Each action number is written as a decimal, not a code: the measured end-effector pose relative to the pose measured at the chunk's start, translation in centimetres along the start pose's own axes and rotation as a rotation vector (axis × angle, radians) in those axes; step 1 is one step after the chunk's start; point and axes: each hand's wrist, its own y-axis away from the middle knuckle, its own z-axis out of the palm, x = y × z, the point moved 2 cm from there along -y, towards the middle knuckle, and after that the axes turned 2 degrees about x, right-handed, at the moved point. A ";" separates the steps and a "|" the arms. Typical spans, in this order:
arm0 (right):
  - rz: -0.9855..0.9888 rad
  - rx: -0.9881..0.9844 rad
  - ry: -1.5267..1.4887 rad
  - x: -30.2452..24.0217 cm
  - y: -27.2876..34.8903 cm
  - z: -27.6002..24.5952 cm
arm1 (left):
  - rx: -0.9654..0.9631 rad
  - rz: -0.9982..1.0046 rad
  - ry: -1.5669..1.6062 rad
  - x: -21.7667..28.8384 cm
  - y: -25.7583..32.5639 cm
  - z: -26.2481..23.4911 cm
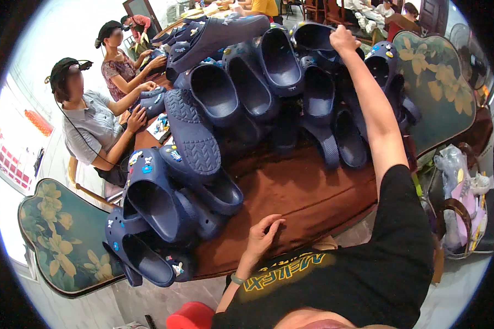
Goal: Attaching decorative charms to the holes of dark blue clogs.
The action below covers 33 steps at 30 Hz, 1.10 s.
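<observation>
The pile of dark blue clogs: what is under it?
The pile of dark blue clogs rests on a brown table. The right hand reaches its far side. The tabletop beneath is covered.

Matt navy foam-like plastic is seen in the piled clogs (214, 90), with a rough, ridged tread on one upturned sole (195, 137). Small glossy charms (146, 168) are set in some. The table (307, 197) is covered in brown, smooth-looking cloth. The chair backs (66, 236) are finished glossy, with painted flowers.

We see a white sign with red blocks (15, 159) at the left edge, clear plastic bags (460, 189) piled at the right, a small colourful packet (160, 127) on the table upper left
</observation>
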 end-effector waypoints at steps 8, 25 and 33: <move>-0.181 0.415 -0.957 10.2 13.8 -9.4 | -0.023 -0.057 0.011 0.2 0.2 0.3; -0.220 -0.530 -0.998 12.6 46.0 -8.3 | -0.146 -0.141 0.038 5.6 -2.2 -2.3; -0.798 -0.981 -0.744 4.8 40.3 -3.8 | 0.175 0.280 -0.921 5.7 -0.7 -4.4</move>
